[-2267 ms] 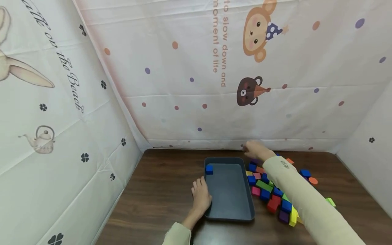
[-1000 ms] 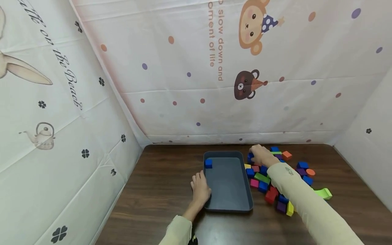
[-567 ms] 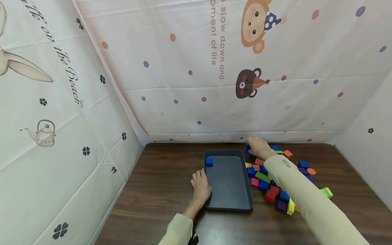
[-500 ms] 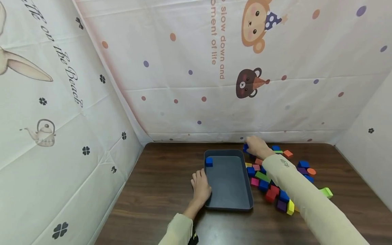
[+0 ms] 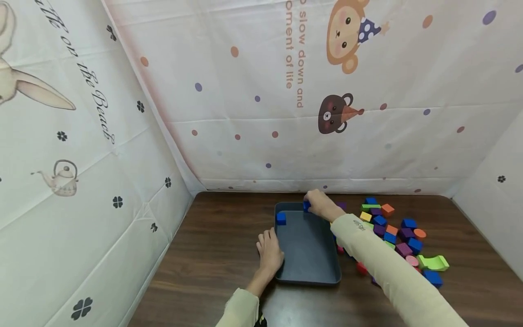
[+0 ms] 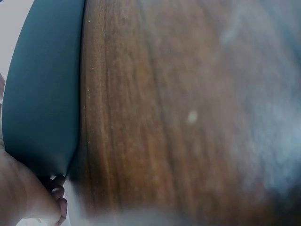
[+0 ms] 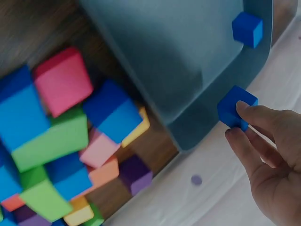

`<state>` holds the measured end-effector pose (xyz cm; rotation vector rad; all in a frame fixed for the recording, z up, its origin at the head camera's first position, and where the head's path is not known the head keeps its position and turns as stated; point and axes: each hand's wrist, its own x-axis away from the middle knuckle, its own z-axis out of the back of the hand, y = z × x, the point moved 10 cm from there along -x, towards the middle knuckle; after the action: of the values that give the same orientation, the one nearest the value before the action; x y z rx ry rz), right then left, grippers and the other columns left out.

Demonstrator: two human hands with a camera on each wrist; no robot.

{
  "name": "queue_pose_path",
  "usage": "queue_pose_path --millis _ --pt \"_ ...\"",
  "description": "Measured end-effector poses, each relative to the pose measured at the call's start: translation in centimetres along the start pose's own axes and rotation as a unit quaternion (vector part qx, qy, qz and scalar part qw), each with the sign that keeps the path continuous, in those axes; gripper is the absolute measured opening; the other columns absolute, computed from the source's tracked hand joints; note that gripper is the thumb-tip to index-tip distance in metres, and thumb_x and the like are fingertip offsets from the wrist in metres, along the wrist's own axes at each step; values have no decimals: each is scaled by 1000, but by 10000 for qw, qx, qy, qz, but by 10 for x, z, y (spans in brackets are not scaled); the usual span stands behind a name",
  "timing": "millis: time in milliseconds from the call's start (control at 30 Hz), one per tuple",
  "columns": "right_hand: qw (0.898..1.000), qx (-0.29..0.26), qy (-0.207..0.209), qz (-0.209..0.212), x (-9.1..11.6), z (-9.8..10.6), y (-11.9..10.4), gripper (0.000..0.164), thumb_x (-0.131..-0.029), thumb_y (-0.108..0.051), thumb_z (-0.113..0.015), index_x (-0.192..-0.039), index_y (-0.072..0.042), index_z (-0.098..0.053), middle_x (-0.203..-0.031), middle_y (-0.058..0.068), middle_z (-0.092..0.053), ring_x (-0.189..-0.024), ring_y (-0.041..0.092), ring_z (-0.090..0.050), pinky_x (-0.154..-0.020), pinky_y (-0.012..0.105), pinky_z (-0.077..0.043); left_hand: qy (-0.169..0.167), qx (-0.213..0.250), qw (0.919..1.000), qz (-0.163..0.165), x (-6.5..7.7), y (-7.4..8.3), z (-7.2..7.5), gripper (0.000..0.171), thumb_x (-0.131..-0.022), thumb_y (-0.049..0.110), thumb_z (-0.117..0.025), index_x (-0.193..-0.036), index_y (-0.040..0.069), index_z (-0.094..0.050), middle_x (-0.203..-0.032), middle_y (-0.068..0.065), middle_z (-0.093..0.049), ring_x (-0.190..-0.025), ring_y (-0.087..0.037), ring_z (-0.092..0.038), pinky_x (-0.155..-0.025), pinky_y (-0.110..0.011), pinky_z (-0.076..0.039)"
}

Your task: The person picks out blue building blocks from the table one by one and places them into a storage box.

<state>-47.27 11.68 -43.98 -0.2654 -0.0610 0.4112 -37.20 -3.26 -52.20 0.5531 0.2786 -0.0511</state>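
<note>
My right hand pinches a blue cube between thumb and fingers, over the far end of the dark grey tray. Part of that cube is hidden behind the thumb and fingertips. In the tray's far left corner sits another blue cube. My left hand grips the tray's left side near the middle. The left wrist view has curled fingers against the tray's outer wall.
To the tray's right lies a spread of colored blocks, among them a light green arch, an orange cube and a purple block. My right sleeve covers part of them. A white printed curtain rises behind the table.
My right hand has picked up a blue cube from the blocks and moved left with it over the tray's far end. My left hand has stayed at the tray's side.
</note>
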Motion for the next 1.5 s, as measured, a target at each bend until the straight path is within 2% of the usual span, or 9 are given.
queue_pose_path --millis 233,467,800,1000,1133,1300,1400,1500 --pt "9998 -23 -179 79 -9 -28 -27 32 -86 3 -76 -118 6 -71 -121 23 -70 -111 36 -70 -90 44 -58 -74 -5 9999 134 3 -4 -1 60 -79 -12 -71 -135 -6 -52 -123 -21 -58 -105 -34 -46 -83 -44 -37" --pt "9996 -104 -261 57 -16 -48 -40 30 -85 6 -76 -115 6 -73 -119 22 -72 -109 35 -71 -90 44 -59 5 -15 9999 128 3 -3 0 60 -77 -13 -72 -133 -5 -53 -119 -19 -58 -102 -31 -45 -80 -42 -36" --pt "9999 23 -138 95 -18 -56 -44 30 -87 1 -77 -116 5 -72 -115 21 -72 -107 33 -71 -92 45 -57 160 -158 9997 11 0 2 1 60 -75 -11 -74 -132 -5 -54 -117 -18 -59 -101 -31 -47 -79 -41 -36" --pt "9998 21 -92 169 -17 -58 -48 28 -88 2 -75 -115 6 -70 -113 21 -71 -106 33 -69 -92 46 -57 309 -165 9994 22 2 -2 2 60 -73 -12 -73 -130 -4 -55 -114 -17 -59 -99 -31 -47 -78 -41 -36" --pt "9996 130 -12 266 -12 -55 -46 31 -87 -1 -77 -117 6 -69 -115 21 -71 -108 34 -69 -93 46 -57 463 -167 9988 6 4 0 3 62 -70 -12 -74 -128 -4 -56 -112 -17 -60 -98 -30 -47 -77 -41 -36" --pt "9991 219 63 370 -4 -33 -29 29 -90 -5 -74 -117 5 -70 -117 21 -70 -111 36 -68 -93 46 -57 308 19 9995 56 5 1 1 64 -70 -14 -73 -130 -4 -55 -114 -18 -59 -99 -30 -45 -80 -41 -35" --pt "9992 226 163 289 2 -9 -6 25 -93 -5 -70 -116 5 -71 -114 21 -72 -105 36 -70 -89 47 -58 231 112 9996 118 5 -1 2 65 -70 -15 -71 -132 -5 -54 -116 -19 -59 -101 -31 -44 -82 -42 -35" --pt "9996 189 180 -46 13 13 32 20 -95 -4 -66 -111 5 -73 -107 20 -74 -93 31 -73 -81 45 -59 178 139 9997 128 5 -2 3 66 -70 -16 -69 -133 -5 -54 -118 -19 -59 -101 -31 -45 -81 -42 -35"
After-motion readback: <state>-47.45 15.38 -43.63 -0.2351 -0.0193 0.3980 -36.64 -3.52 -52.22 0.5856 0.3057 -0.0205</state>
